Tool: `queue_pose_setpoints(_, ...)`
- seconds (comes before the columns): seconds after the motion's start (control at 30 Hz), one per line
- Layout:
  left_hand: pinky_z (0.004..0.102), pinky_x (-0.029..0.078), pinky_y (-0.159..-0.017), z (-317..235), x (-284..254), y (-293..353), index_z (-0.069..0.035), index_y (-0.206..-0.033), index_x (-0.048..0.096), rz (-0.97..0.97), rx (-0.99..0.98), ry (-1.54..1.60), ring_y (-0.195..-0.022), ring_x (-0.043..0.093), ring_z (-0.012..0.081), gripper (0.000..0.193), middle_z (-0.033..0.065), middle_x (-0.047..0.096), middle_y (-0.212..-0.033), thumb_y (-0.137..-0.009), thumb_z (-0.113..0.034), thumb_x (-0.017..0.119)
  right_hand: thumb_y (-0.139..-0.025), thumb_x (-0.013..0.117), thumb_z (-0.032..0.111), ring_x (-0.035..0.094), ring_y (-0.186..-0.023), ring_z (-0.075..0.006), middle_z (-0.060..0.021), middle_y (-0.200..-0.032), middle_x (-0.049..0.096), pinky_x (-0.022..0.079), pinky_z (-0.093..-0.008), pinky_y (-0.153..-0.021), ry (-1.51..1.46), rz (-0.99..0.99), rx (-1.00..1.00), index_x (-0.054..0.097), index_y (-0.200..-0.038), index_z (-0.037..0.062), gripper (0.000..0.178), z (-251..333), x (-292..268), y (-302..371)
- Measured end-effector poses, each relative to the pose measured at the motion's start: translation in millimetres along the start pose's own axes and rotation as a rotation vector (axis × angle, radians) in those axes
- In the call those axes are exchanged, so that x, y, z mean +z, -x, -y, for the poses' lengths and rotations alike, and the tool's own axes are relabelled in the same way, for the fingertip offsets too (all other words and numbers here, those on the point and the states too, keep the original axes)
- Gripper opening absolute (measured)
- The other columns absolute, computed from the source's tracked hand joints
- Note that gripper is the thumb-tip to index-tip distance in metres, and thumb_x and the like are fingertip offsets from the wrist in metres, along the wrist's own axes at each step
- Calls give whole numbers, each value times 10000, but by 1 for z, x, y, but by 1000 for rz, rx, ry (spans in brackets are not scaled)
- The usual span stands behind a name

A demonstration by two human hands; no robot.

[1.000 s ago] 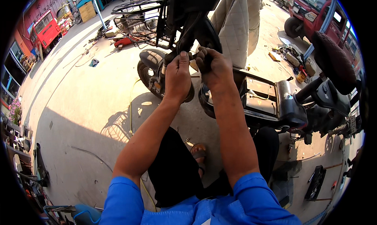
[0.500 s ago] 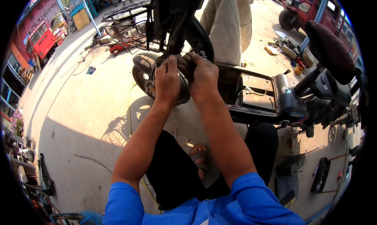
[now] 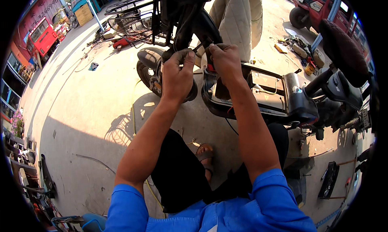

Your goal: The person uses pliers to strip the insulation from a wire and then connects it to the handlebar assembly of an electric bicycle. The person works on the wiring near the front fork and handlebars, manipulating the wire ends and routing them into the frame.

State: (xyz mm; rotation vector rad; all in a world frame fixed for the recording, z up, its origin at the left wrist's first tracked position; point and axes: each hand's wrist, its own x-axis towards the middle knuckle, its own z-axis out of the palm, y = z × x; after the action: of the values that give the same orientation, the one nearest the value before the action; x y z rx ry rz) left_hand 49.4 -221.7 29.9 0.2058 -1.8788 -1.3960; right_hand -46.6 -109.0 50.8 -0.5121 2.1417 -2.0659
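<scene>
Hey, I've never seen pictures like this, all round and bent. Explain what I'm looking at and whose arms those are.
There's no robot here. A wide fisheye camera on a person's head looks down, so straight edges bend. The arms are the wearer's own. The left hand and right hand are close together at the front of a black scooter, pinching what looks like a thin dark piece, too small to identify. The scooter stands on concrete ground, where a black tray lies at the lower right.
</scene>
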Motion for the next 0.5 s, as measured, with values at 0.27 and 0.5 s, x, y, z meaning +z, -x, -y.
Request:
queue_pose_setpoints(0.27, 253, 464, -772, -8, 0, 2, 46, -1107, 672, 49, -63, -57, -842, 583, 91, 337, 63, 698, -941, -988, -261, 602, -863, 615, 243, 643, -836, -442, -235, -817, 674, 498, -514, -771, 869, -93, -378, 720, -818, 10, 259, 14, -9, 3)
queue_pose_setpoints(0.5, 280, 474, -767, -21, 5, 4, 52, -1086, 680, 31, -68, -49, -832, 598, 114, 350, 83, 706, -884, -967, -272, 622, -753, 663, 148, 666, -865, -393, -199, -839, 691, 515, -483, -777, 1158, -53, -523, 683, -812, 38, 126, 24, -14, 3)
